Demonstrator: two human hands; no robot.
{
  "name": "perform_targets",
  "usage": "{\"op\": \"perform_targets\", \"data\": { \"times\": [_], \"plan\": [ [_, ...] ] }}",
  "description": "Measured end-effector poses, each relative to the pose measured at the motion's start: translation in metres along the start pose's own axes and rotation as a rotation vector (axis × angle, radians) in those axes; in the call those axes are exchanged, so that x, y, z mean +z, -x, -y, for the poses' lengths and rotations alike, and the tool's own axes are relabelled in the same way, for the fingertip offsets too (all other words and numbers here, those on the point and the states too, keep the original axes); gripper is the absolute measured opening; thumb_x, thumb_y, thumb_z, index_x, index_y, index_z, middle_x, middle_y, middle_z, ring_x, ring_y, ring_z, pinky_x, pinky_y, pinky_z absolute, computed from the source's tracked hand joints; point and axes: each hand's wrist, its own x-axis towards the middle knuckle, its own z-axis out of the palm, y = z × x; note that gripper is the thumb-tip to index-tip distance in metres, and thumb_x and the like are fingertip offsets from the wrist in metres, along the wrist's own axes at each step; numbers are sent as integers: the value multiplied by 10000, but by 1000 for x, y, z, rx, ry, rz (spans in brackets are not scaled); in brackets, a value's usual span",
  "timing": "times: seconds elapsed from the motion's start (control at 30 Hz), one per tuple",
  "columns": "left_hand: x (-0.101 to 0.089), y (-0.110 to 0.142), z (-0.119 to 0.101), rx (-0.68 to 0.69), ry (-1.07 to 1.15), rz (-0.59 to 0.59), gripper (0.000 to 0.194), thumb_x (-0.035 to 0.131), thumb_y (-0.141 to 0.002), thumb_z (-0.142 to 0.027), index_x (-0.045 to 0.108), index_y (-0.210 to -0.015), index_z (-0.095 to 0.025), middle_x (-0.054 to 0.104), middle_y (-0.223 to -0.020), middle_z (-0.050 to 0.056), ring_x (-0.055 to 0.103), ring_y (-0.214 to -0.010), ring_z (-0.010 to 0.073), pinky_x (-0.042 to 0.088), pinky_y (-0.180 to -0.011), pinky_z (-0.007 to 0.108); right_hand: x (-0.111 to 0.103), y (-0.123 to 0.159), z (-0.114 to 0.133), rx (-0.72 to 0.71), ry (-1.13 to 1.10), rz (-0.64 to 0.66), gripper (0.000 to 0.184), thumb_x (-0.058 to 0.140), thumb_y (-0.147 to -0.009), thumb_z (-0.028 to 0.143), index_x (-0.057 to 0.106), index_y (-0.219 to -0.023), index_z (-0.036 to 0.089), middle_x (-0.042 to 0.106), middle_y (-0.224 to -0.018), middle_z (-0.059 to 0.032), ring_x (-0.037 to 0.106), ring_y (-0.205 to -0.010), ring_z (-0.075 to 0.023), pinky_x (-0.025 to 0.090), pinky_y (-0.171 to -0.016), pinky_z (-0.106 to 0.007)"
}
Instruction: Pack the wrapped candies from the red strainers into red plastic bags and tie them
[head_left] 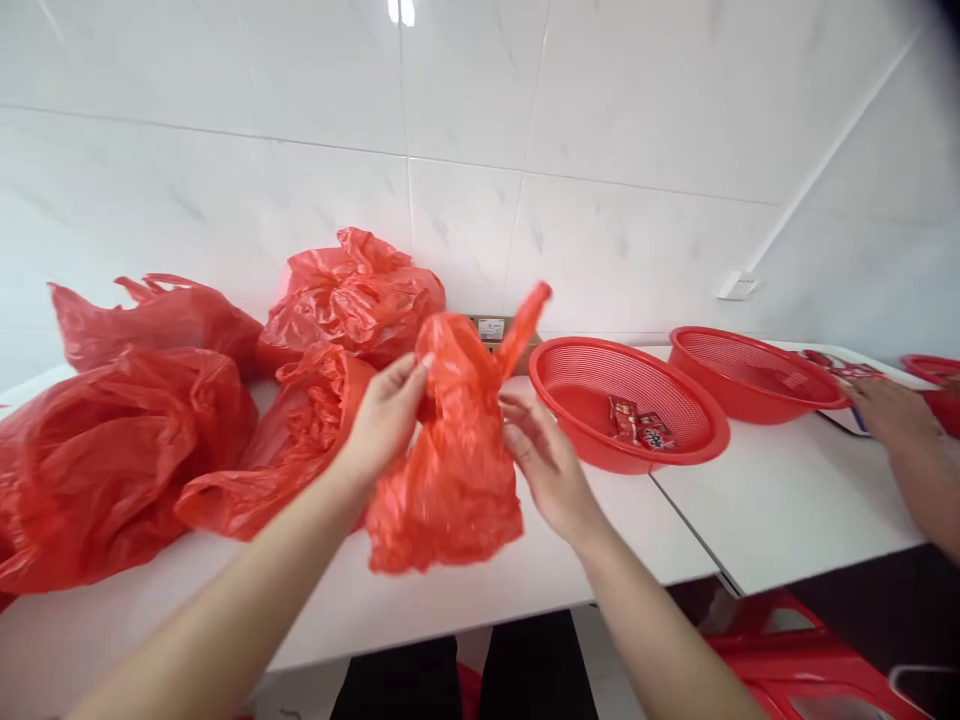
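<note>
A crumpled red plastic bag point(457, 470) hangs in front of me, just above the white table. My left hand point(390, 405) pinches its upper left side between thumb and fingers. At the bag's right edge is my right hand point(544, 455), its fingers curved and apart; whether the fingertips touch the plastic I cannot tell. One handle of the bag sticks up toward the upper right. What the bag contains cannot be seen.
Several full-looking red bags point(120, 450) crowd the left of the white table point(420, 620). To the right, a red plastic basket point(630, 455) holds small red packets point(637, 425), with a second basket point(757, 385) beyond. Another person's hand point(892, 410) is at far right. A cardboard box point(491, 328) stands behind.
</note>
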Motion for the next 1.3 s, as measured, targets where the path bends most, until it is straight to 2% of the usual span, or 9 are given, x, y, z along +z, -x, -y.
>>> {"op": "perform_targets", "data": {
  "times": [0.13, 0.23, 0.43, 0.57, 0.67, 0.8, 1.07, 1.2, 1.3],
  "plan": [
    [-2, 17, 56, -95, 42, 79, 247, 805, -685, -371, 691, -741, -159, 662, -692, 6, 619, -697, 153, 501, -629, 234, 2, 20, -23, 102, -156, 88, 260, 554, -915, 464, 617, -975, 219, 675, -950, -33, 645, -894, -178, 523, -819, -316],
    [-26, 16, 74, -102, 109, -43, 282, 753, -736, -457, 679, -791, -190, 659, -746, -12, 588, -669, 113, 478, -619, 204, -23, 33, -41, 118, -60, -105, 253, 595, -891, 450, 575, -821, 208, 574, -739, 21, 554, -686, -126, 469, -664, -247],
    [-59, 10, 64, -118, 87, -204, 294, 728, -766, -457, 670, -856, -183, 371, -525, -79, 339, -441, 49, 321, -426, 146, -68, 37, -52, 119, 43, -521, 264, 590, -879, 481, 528, -901, 226, 526, -691, 34, 496, -592, -121, 426, -557, -238],
    [-41, 36, 57, -113, -86, -105, 409, 628, -823, -546, 667, -1046, -205, 613, -824, 19, 569, -718, 137, 490, -653, 233, -60, 34, -44, -83, 285, -644, 165, 592, -899, 385, 570, -939, 226, 608, -805, -4, 582, -720, -150, 494, -689, -286],
    [-14, 70, 61, -28, -369, 80, 380, 676, -811, -484, 634, -1101, -242, 617, -1092, 51, 558, -1009, 205, 448, -917, 320, -35, 38, -36, -237, 412, -482, 95, 554, -929, 264, 624, -988, 239, 686, -936, -39, 645, -871, -172, 519, -819, -326],
    [9, 97, 76, -335, -127, 287, 439, 645, -841, -470, 582, -1216, -252, 636, -1187, 79, 594, -1050, 242, 493, -864, 351, -3, 52, -25, -234, 598, -54, 165, 569, -907, 250, 699, -1008, 257, 624, -1300, -80, 637, -1073, -239, 490, -982, -456],
    [-30, 81, 87, -498, 198, 7, 172, 734, -766, -331, 711, -819, -169, 725, -907, 54, 662, -827, 185, 555, -745, 280, -23, 62, -45, -8, 710, 61, 316, 503, -940, 285, 644, -1212, 209, 677, -1187, -104, 640, -1077, -248, 540, -932, -436],
    [-49, 77, 79, -591, 267, -319, 40, 648, -787, -211, 670, -794, -179, 693, -746, 1, 622, -607, 118, 532, -547, 206, -61, 56, -70, 84, 938, -87, 449, 529, -914, 298, 544, -1342, 163, 547, -1389, -174, 549, -1223, -347, 503, -945, -558],
    [-49, 78, 78, -593, 259, -374, 101, 561, -853, -221, 657, -829, -202, 684, -747, -26, 600, -566, 97, 496, -489, 179, -66, 58, -58, 39, 905, -225, 478, 524, -921, 323, 504, -1370, 162, 472, -1456, -183, 476, -1310, -347, 462, -995, -567]
  ]
}}
